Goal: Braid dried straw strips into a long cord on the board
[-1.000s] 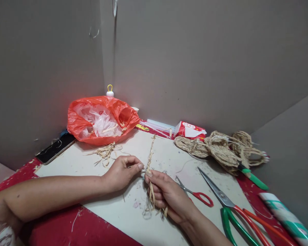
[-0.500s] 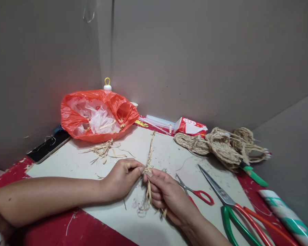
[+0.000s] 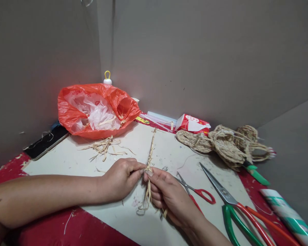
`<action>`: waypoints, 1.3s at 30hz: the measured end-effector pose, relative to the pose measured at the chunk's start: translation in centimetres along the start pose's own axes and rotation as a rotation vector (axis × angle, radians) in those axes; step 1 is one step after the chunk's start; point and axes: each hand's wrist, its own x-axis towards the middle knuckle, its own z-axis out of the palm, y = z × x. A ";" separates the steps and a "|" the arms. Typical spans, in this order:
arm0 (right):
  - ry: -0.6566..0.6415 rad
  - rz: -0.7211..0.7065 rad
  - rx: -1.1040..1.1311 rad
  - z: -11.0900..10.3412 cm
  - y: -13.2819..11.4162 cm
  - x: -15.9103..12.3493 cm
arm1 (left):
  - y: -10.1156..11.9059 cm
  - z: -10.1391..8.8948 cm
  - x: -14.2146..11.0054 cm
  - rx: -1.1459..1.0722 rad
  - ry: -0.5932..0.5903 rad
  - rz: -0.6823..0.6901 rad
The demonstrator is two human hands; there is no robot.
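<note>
A thin braid of straw-coloured raffia (image 3: 151, 150) stretches away from me over the white board (image 3: 169, 153). My right hand (image 3: 166, 191) is closed on its near end, thumb and forefinger pinching it, with loose strands hanging below. From the left, my left hand (image 3: 125, 179) pinches a strand at the same spot, its fingertips meeting those of the right. Small red-handled scissors (image 3: 195, 191) lie just beyond my right hand, partly hidden by it. Larger shears (image 3: 227, 196) with green and red handles rest farther right.
Loose raffia scraps (image 3: 105, 147) lie before a red plastic bag (image 3: 92, 133) at the back left. A phone (image 3: 46, 143) is left of it. Behind the board are a tissue pack (image 3: 192, 123) and coiled straw cords (image 3: 226, 147). A green-handled knife (image 3: 258, 176) and a roll (image 3: 287, 212) lie right.
My left fingers have moved slightly closer to the right fingertips at the braid, and now meet them. The right hand keeps its pinch. The camera view has shifted a little.
</note>
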 end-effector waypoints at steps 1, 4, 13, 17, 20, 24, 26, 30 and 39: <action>-0.001 -0.002 -0.002 0.0 0.0 0.0 | 0.0 0.0 0.0 -0.066 -0.005 -0.029; -0.005 -0.022 -0.010 0.0 0.0 0.0 | 0.0 0.1 0.1 -0.289 -0.016 -0.150; -0.028 -0.035 -0.027 -0.4 0.3 0.2 | -0.6 0.4 0.8 -0.724 -0.013 -0.339; -0.027 -0.017 -0.020 -0.8 0.4 0.2 | -0.7 0.2 1.0 -0.706 0.012 -0.408; -0.043 0.004 0.013 -0.8 0.2 0.1 | -0.7 0.0 1.1 -0.717 0.004 -0.429; -0.046 0.036 0.072 -0.5 -0.2 0.0 | -0.8 -0.1 1.2 -0.719 -0.002 -0.438; -0.044 0.054 0.100 -0.5 -0.5 -0.1 | -0.8 -0.1 1.2 -0.713 0.002 -0.427; -0.053 0.092 0.171 -0.5 -0.8 -0.3 | -1.0 0.1 0.9 -0.716 -0.011 -0.340; -0.109 0.182 0.332 -1.2 -1.0 0.0 | -0.5 -0.9 1.0 -0.312 -0.014 -0.114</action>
